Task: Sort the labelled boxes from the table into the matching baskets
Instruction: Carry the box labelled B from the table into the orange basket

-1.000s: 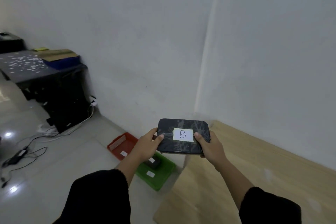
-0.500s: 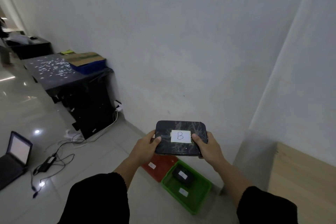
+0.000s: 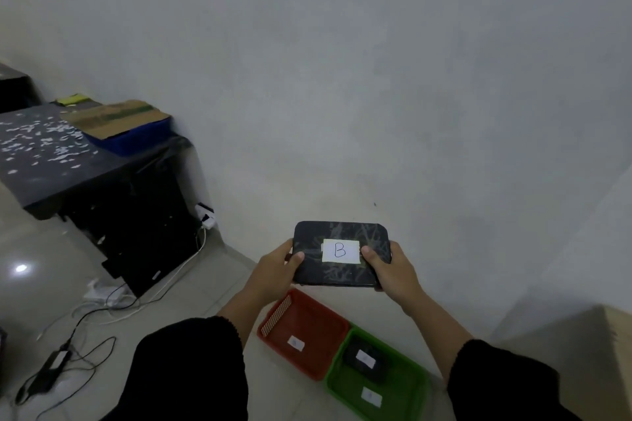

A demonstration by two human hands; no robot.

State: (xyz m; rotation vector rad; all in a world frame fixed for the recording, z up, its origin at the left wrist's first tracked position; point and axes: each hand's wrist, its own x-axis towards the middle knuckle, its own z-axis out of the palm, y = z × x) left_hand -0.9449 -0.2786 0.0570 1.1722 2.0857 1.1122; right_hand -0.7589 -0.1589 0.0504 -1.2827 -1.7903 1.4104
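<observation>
Both hands are up in front of the person, and between them sits a flat black box with rounded corners (image 3: 342, 253), white paper label on top reading B (image 3: 341, 250). The left hand (image 3: 273, 272) clamps the left edge, thumb pressed on the top face; the right hand (image 3: 393, 270) does likewise on the right edge, thumb just beside the label, the other fingers curled out of sight beneath. The box hangs level in the air above the floor, over the far edge of the red plastic basket (image 3: 304, 331). That red one holds only a small white tag, too blurred to read. Touching it on the right, the green plastic basket (image 3: 376, 383) has a small dark box (image 3: 364, 359) lying inside, plus its own unreadable tag. So one box looks sorted, this one is mid-carry, not yet dropped. Only a corner of the pale wooden table (image 3: 615, 328) shows, so what's left I can't tell.
</observation>
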